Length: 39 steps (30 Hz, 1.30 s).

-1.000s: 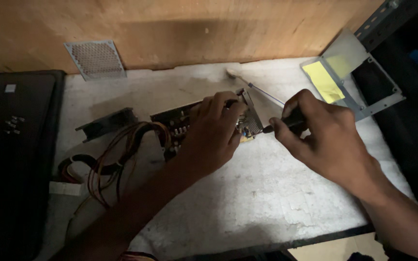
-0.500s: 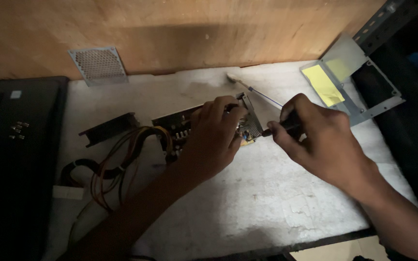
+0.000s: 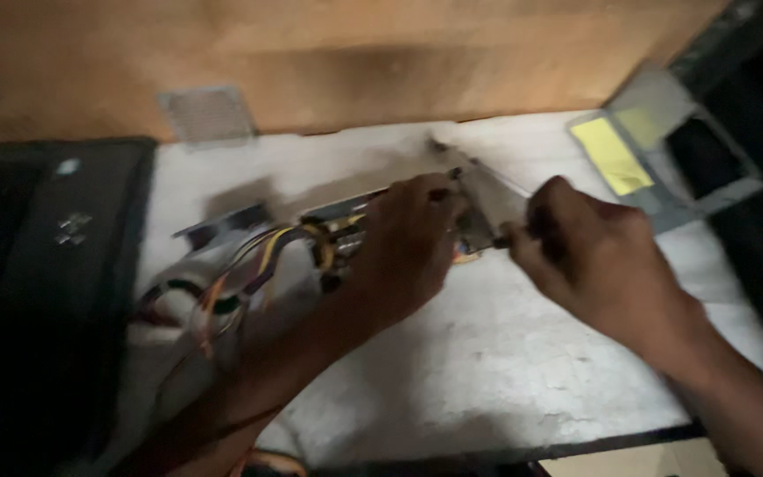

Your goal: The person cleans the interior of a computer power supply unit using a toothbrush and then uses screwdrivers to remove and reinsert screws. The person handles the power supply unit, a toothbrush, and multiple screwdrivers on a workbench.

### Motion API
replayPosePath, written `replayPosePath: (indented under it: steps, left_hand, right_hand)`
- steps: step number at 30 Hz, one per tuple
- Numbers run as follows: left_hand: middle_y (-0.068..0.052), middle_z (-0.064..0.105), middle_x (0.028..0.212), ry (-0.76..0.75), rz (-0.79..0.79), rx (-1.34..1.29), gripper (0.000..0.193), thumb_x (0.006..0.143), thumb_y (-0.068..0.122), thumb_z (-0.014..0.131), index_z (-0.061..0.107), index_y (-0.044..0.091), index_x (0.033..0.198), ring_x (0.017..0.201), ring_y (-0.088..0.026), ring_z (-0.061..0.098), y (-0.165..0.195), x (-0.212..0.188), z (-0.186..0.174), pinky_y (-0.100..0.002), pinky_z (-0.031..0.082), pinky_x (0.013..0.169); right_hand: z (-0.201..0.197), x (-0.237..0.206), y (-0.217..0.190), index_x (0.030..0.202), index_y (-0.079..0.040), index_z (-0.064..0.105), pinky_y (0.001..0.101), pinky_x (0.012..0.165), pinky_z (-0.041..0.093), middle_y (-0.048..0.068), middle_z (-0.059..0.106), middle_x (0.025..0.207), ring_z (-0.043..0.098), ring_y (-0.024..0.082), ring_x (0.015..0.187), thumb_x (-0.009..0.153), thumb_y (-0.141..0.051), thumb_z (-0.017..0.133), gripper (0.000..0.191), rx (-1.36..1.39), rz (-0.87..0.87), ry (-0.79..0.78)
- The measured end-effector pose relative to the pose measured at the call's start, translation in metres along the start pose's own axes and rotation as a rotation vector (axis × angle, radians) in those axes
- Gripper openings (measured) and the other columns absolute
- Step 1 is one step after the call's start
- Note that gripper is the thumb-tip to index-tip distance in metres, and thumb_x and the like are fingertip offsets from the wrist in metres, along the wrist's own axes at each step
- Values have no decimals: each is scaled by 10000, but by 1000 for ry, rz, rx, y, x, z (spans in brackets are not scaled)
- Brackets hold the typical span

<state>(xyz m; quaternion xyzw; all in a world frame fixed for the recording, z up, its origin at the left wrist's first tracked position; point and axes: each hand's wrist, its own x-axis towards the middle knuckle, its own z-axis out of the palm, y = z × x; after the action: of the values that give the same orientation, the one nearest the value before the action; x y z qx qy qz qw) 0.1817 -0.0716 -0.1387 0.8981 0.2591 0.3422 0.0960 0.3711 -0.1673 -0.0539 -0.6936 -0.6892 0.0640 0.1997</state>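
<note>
My left hand lies curled over the top of a computer power unit near the middle of the white worktop, fingers closed down on its casing so it stays put. My right hand is shut in a fist around the dark handle of a screwdriver, whose tip points at the metal bracket plate on the unit's end. The unit looks stiff and fairly heavy, sheet metal with sharp edges, so I judge the flat top and sides the place to grip it, not the plate, which looks thin enough to bend. The bundle of coloured wires trailing left is soft and would tug if lifted by it. My palm hides most of the casing, the picture is blurred, and I cannot make out the screw or the driver's tip. At the far right, a grey metal tray with a yellow patch is partly cut off.
</note>
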Motion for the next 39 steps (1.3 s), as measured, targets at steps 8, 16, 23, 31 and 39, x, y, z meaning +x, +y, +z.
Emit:
replayPosePath:
  steps: [8, 16, 23, 31, 39]
  left_hand:
    - [-188, 666, 1185, 18, 65, -435, 354, 929, -47, 563, 609, 43, 1269, 1097, -377, 658, -9, -26, -23, -453, 543, 966]
    - [-146, 719, 1073, -169, -124, -529, 192, 971, 69, 617, 684, 62, 1151, 1000, -337, 720, -7, -38, -62, -429, 567, 876]
    - [-183, 689, 953, -521, 7, -66, 204, 894, 206, 721, 680, 28, 983, 939, -399, 670, 12, -37, -44, -543, 496, 842]
    - [-247, 657, 1096, -97, -90, -200, 388, 901, 153, 717, 593, -27, 1222, 985, -416, 660, 5, -42, -38, -501, 532, 856]
    - [-153, 715, 1036, -165, -407, -429, 253, 968, 160, 674, 648, 46, 1193, 781, -327, 727, 11, -39, -26, -425, 570, 770]
  right_hand:
    - [2, 4, 7, 976, 5, 556, 435, 545, 534, 174, 684, 713, 691, 324, 602, 897, -197, 765, 301, 14, -178, 127]
    - [6, 4, 5, 990, 1, 568, 417, 525, 549, 158, 702, 681, 716, 307, 614, 892, -181, 762, 283, 37, -189, 137]
    - [-2, 4, 8, 957, -3, 599, 351, 446, 556, 136, 708, 621, 734, 234, 529, 923, -161, 742, 215, 47, -128, 90]
    - [-12, -1, 18, 984, 16, 576, 250, 565, 568, 97, 709, 770, 757, 169, 719, 959, -63, 786, 225, 167, -304, 331]
    - [-8, -9, 12, 1011, 39, 555, 243, 564, 577, 106, 691, 796, 747, 157, 714, 965, -9, 791, 245, 390, -146, 374]
